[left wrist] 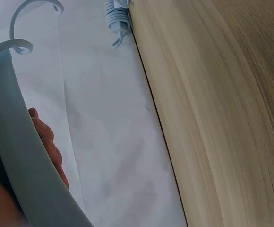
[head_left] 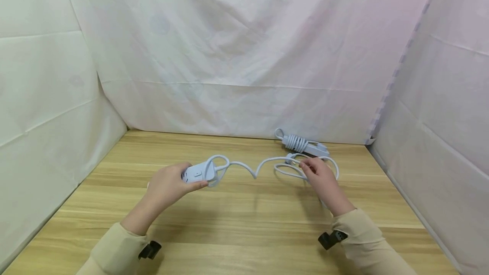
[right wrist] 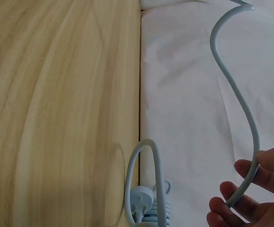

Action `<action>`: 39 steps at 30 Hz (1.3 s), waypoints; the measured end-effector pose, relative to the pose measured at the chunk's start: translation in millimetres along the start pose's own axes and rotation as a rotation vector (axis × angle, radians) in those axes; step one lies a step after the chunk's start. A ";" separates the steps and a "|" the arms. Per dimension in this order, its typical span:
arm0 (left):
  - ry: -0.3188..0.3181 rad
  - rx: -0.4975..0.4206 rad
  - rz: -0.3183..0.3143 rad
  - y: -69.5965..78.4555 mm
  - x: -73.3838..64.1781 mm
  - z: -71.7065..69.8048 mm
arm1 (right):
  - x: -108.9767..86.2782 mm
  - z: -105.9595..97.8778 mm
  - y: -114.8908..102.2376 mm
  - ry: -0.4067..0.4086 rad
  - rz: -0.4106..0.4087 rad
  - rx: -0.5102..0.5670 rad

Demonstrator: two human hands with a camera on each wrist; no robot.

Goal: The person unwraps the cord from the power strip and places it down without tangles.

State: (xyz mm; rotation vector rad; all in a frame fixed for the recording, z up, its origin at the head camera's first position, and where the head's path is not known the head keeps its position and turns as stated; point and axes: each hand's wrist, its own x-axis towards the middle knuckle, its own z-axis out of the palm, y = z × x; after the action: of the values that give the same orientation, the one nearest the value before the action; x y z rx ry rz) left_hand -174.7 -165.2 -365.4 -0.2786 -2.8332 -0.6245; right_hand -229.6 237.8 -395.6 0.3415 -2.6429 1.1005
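A white power strip (head_left: 199, 172) is gripped in my left hand (head_left: 167, 185), thumb along its near edge and fingers behind it. In the left wrist view the strip (left wrist: 26, 142) shows its smooth side, with fingertips (left wrist: 49, 142) on the far side. Its white cord (head_left: 244, 165) loops at the strip's end, then runs kinked through the air to my right hand (head_left: 322, 181). There the thumb and forefinger pinch the cord (right wrist: 243, 101), as the right wrist view shows. Beyond that hand the cord hangs in loops, and its plug (head_left: 291, 159) is near them.
A second white power strip (head_left: 316, 150), its cord (head_left: 296, 142) wound tightly round it, lies at the back right of the wooden table (head_left: 237, 232). White cloth (head_left: 244, 54) hangs behind the table and along both sides.
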 end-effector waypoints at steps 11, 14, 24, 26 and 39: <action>0.015 0.032 -0.029 0.7 5.5 4.3 | -0.6 14.0 -4.8 -0.013 -0.069 -0.038; 0.028 0.037 -0.034 1.8 7.0 6.2 | -0.9 15.6 -7.5 -0.063 -0.065 -0.032; 0.046 0.041 -0.042 5.8 10.3 7.8 | -5.9 18.9 -20.2 -0.082 -0.069 -0.054; 0.042 0.041 -0.046 6.9 10.9 7.9 | -7.4 19.0 -23.6 -0.078 -0.073 -0.078; 0.020 -0.011 -0.070 16.7 14.1 12.5 | -26.7 24.6 -72.3 -0.064 -0.249 0.021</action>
State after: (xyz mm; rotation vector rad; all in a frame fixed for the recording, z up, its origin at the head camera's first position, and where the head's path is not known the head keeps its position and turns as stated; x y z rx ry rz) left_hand -186.5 -143.0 -366.3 -0.1752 -2.8311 -0.6536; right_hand -185.6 173.7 -373.4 0.6998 -2.5557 1.0523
